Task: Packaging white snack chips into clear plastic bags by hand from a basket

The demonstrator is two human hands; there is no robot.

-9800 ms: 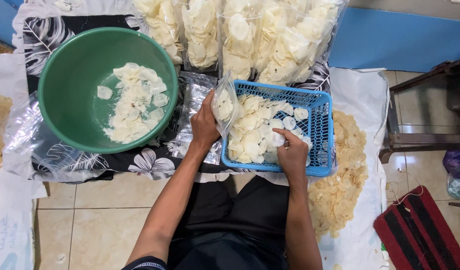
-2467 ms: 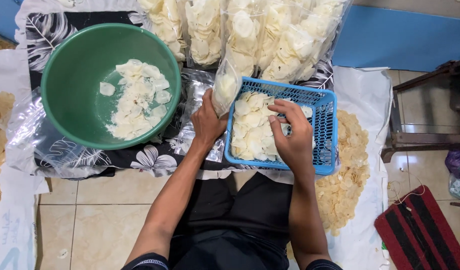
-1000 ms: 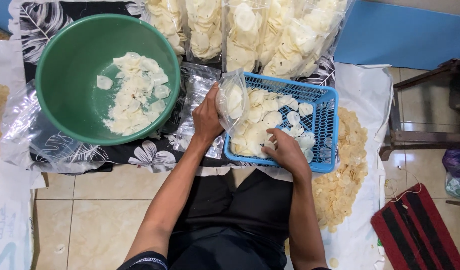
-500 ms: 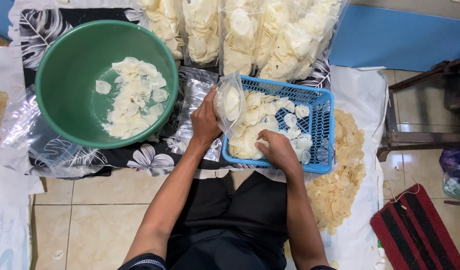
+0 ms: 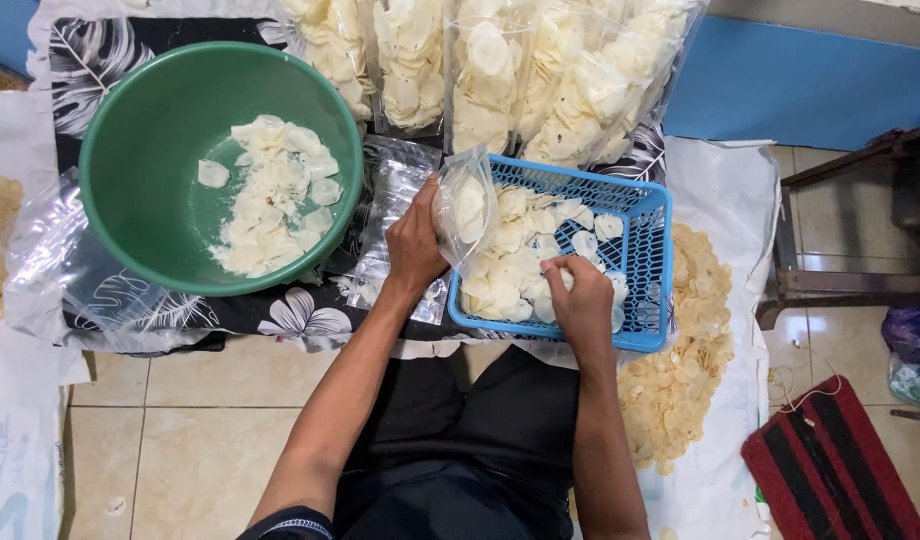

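Note:
My left hand (image 5: pixel 416 243) grips a small clear plastic bag (image 5: pixel 464 207) partly filled with pale round crackers, held upright at the left rim of a blue mesh basket (image 5: pixel 648 262). My right hand (image 5: pixel 580 297) is down inside the basket, fingers closed on a few white crackers (image 5: pixel 510 270) from the heap there. The basket sits on a black cloth with a white leaf print (image 5: pixel 290 318).
A green basin (image 5: pixel 140 180) with a small heap of crackers stands at the left. Several filled clear bags (image 5: pixel 500 70) lean along the back. Empty bags (image 5: pixel 395 190) lie between basin and basket. Loose yellowish crackers (image 5: pixel 680 370) lie on white sheeting at right; a red mat (image 5: pixel 830 470).
My right hand has shifted slightly right inside the basket and closed on crackers. The left hand keeps the bag at the basket's left rim.

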